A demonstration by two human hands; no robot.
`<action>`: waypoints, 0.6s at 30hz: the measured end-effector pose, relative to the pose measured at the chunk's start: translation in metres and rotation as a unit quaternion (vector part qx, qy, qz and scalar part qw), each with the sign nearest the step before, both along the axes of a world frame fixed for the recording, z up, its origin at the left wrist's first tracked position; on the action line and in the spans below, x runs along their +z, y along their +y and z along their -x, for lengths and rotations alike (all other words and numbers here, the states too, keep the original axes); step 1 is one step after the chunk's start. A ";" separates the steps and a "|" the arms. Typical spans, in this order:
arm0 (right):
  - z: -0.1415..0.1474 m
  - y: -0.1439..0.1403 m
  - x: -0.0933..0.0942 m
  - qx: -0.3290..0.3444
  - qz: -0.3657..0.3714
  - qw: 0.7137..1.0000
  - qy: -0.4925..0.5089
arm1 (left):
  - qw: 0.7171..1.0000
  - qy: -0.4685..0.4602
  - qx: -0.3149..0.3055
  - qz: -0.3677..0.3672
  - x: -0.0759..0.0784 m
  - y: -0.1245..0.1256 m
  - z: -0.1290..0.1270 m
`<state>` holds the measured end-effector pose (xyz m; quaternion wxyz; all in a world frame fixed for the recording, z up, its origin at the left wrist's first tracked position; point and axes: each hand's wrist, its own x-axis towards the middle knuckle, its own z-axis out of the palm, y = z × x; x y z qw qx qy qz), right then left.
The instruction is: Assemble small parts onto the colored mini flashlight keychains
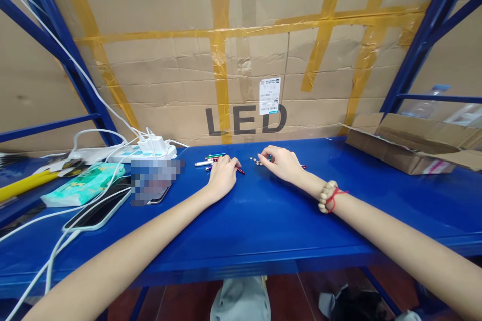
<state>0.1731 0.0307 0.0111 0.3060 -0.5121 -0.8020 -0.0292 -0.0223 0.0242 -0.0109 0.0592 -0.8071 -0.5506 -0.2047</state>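
Note:
My left hand (pixel 223 176) lies palm down with its fingers curled over several slim pen-like sticks; a white one (pixel 203 163) and a green one (pixel 216 155) stick out to its left. By the thumb a red stick (pixel 240 170) pokes out. My right hand (pixel 281 163) is bent at the wrist, its fingers drawn together beside several small gold-coloured pieces (pixel 257 161). What its fingertips hold, if anything, is hidden. A red tip (pixel 303 166) shows behind the right wrist, where a bead bracelet (pixel 327 196) sits.
A blue shelf (pixel 241 225) carries everything, with a large cardboard panel (pixel 169 85) behind. To the left are a power strip (pixel 165 152), a tissue pack (pixel 85 183), a phone (pixel 100 208) and loose white cables. An open cardboard box (pixel 399 153) stands right.

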 end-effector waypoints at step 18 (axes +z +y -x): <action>-0.023 0.017 0.004 -0.096 0.001 0.995 0.007 | 0.992 0.102 0.028 -0.065 0.006 0.002 0.010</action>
